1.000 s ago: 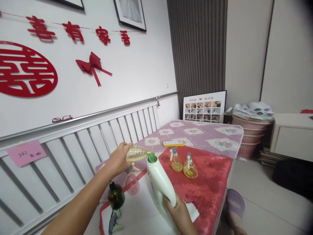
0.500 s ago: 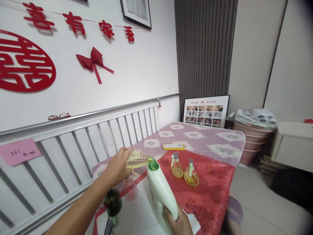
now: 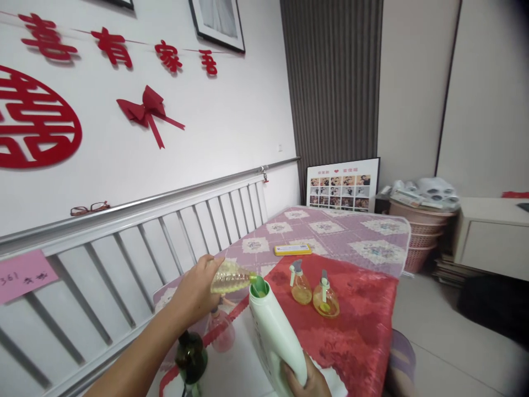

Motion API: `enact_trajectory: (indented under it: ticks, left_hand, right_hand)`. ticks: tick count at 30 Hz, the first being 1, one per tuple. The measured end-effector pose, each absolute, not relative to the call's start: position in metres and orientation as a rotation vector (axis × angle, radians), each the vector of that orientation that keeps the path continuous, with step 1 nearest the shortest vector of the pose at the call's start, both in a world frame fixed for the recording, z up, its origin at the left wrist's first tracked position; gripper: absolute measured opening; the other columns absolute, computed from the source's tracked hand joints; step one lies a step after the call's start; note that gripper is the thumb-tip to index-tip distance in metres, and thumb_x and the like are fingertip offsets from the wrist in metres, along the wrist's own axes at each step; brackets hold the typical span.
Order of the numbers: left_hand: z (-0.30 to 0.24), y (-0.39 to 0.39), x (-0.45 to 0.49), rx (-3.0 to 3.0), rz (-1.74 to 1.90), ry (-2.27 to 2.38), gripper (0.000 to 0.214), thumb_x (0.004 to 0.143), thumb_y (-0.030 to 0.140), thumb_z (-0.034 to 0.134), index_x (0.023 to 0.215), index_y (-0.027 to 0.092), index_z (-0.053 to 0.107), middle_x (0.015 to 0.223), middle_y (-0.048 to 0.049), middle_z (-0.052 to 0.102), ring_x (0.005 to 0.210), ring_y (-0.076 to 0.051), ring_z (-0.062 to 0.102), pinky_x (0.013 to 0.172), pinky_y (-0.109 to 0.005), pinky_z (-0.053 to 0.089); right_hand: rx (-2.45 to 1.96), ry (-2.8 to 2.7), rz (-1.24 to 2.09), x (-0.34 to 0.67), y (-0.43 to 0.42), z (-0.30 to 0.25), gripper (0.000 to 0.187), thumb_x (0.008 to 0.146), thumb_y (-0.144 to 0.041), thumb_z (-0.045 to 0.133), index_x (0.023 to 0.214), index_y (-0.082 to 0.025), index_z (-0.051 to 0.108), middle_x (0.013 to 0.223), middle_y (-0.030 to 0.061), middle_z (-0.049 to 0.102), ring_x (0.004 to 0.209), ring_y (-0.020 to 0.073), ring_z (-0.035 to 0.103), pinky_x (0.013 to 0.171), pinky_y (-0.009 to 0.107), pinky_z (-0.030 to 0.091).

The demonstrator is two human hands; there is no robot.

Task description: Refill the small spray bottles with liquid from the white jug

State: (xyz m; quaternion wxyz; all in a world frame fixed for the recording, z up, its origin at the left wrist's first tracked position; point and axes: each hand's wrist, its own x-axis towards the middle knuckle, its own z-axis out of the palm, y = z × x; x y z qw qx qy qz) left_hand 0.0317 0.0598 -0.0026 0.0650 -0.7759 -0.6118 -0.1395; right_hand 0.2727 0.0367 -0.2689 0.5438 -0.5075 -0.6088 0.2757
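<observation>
My left hand (image 3: 202,284) is wrapped round a clear ribbed bottle (image 3: 232,277) of yellowish liquid, tipped nearly level with its neck at the mouth of a pale green jug (image 3: 275,331). By its handle, my right hand (image 3: 308,380) grips that jug, which leans up and to the left. Its open mouth shows a green spout inside. Below my left wrist stand a pink clear bottle (image 3: 222,331) and a dark green bottle (image 3: 192,357). Right of the jug are two yellow spray bottles (image 3: 301,286) with grey-green heads, some liquid in each.
A yellow-edged flat case (image 3: 292,250) lies on the purple floral tablecloth (image 3: 330,227). Red cloth (image 3: 351,325) covers the table's near part. A white radiator (image 3: 165,237) runs along the left wall. Pink baskets (image 3: 421,237) stand beyond the table's right end.
My view has turned slightly, so the wall and radiator sit further left. Both hands keep their grip, and the bottle stays tilted at the jug's mouth.
</observation>
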Motion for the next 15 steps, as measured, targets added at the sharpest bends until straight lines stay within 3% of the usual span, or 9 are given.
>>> enact_trajectory:
  ticks: [15]
  left_hand:
    - [0.0016,0.0580,0.0325,-2.333,-0.360,-1.844,0.068,0.074,0.024,0.061,0.138,0.025,0.037,0.139,-0.0106,0.040,0.112,-0.026,0.055,0.092,-0.036,0.045]
  right_hand:
    - [-1.242,-1.420,0.687,0.2686,0.0321,-0.2620,0.028,0.075,-0.038,0.058,0.091,-0.019,0.070,0.088,0.0081,0.078,0.081,0.0257,0.073,0.070,0.028,0.057]
